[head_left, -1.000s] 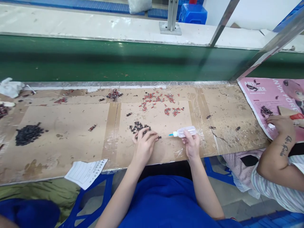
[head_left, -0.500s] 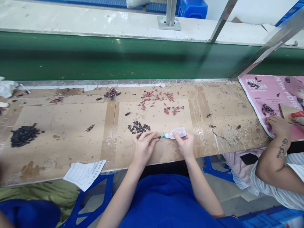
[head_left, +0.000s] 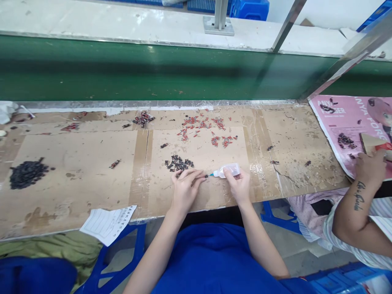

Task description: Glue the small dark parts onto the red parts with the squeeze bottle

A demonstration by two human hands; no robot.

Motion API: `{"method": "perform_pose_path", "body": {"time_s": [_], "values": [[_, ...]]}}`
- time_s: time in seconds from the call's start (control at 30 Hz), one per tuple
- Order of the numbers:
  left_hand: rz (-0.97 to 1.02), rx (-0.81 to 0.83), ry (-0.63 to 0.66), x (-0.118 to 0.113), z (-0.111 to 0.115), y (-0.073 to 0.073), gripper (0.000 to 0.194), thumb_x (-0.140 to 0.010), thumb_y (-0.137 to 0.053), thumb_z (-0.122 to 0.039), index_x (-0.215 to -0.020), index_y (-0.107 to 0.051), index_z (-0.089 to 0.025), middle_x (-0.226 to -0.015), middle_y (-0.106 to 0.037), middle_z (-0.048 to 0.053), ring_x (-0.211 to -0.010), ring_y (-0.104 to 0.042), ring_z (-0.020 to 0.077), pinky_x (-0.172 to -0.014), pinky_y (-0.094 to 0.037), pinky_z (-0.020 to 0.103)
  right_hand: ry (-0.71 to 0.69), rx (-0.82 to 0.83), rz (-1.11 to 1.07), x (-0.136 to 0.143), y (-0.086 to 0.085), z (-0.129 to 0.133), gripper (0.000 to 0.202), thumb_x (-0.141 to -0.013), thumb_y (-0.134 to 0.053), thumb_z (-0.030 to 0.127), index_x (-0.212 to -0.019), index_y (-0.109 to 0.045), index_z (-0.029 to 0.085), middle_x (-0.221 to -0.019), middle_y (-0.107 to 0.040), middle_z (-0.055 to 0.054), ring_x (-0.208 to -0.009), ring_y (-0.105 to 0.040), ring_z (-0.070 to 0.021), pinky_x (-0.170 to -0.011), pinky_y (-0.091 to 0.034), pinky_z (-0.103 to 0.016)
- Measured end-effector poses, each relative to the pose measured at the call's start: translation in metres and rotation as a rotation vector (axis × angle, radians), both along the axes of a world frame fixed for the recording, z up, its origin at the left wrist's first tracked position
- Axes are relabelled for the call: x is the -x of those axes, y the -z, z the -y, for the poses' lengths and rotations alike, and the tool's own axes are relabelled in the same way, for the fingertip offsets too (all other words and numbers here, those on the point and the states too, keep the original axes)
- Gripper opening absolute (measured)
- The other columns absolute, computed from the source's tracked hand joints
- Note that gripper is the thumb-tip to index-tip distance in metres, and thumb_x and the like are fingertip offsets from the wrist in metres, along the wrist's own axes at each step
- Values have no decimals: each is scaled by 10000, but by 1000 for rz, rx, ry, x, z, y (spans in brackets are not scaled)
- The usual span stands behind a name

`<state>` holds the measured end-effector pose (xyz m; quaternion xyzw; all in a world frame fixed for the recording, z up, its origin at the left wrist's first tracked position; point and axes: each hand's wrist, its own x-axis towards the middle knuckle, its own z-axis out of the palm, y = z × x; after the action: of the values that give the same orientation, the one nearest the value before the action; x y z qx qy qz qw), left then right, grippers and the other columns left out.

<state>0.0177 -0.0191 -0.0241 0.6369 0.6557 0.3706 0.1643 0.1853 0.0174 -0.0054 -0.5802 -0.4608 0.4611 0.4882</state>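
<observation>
Held squeeze bottle (head_left: 233,168) in right hand (head_left: 240,187), with blue nozzle (head_left: 211,175) at small dark piece (head_left: 206,176); pinched latter in left hand (head_left: 186,187), near black pile (head_left: 178,163) on cardboard (head_left: 92,151). Seemingly called for steady tip, sparing squeeze.

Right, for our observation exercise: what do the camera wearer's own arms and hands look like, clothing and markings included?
The left hand and right hand are bare, with no gloves visible. Both forearms are uncovered, showing no watch or clear markings. A bright blue fabric top covers the torso.
</observation>
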Motion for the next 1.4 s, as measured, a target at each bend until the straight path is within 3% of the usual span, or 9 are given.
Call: {"method": "perform_pose_path", "body": {"time_s": [0.13,0.4,0.67,0.83,0.93,1.03,1.17,1.3,1.4], "values": [[9,18,-7,0,0,0,100,-844,-659,-236,-926,-706,-269,-839,-781,12,-930,-683,233,-953,-311,458,33,14,-25,0,-1,0,228,-686,-698,392,-633,-645,176,-603,-666,-18,-567,-604,-166,-576,-509,-292],[-20,7,-12,-2,1,-1,113,-842,-664,-216,-938,-704,-260,-838,-782,6,-932,-684,221,-961,-296,430,-37,8,-23,0,1,0,220,-690,-705,392,-672,-669,175,-675,-704,-45,-642,-642,-192,-611,-524,-305],[-31,-2,-41,-6,1,1,104,-856,-630,-236,-843,-726,-274,-848,-777,20,-892,-676,220,-966,-291,438,3,6,-18,0,0,-1,221,-691,-684,394,-655,-646,179,-644,-686,-30,-626,-621,-183,-618,-516,-304],[1,5,-22,-5,0,3,144,-858,-615,-226,-961,-708,-265,-834,-772,27,-916,-650,235,-956,-296,454,13,43,-5,-5,2,-4,294,-690,-687,463,-701,-646,172,-656,-683,-35,-601,-620,-183,-601,-514,-308],[-29,6,-1,-3,0,4,153,-862,-612,-225,-977,-705,-262,-847,-764,38,-922,-622,246,-923,-310,449,-7,52,166,-12,-2,-8,471,-665,-728,498,-992,-661,166,-682,-675,-26,-591,-614,-189,-596,-501,-312],[-71,-21,12,1,1,3,142,-877,-596,-228,-941,-717,-264,-850,-752,52,-920,-600,255,-873,-332,433,30,-14,531,-22,-14,-21,551,-742,-685,524,-1174,-630,188,-705,-656,-47,-664,-613,-229,-714,-488,-380],[-78,-62,11,8,5,0,162,-897,-564,-241,-880,-723,-263,-830,-730,51,-908,-594,253,-840,-364,421,44,-184,925,-29,-28,-61,311,-870,-584,394,-1030,-718,164,-996,-661,-168,-982,-572,-315,-887,-417,-457],[23,-69,36,12,8,-4,183,-907,-541,-273,-862,-716,-243,-866,-724,60,-913,-607,242,-828,-427,406,-193,-160,994,-22,-23,-105,139,-860,-617,236,-866,-740,170,-890,-713,-111,-900,-599,-261,-915,-393,-430],[125,-52,73,12,10,-4,198,-912,-527,-286,-898,-719,-239,-886,-727,60,-898,-625,227,-843,-465,402,-266,-109,1038,-15,-13,-121,91,-835,-653,205,-802,-735,183,-839,-723,-92,-846,-605,-244,-860,-415,-394]]}}
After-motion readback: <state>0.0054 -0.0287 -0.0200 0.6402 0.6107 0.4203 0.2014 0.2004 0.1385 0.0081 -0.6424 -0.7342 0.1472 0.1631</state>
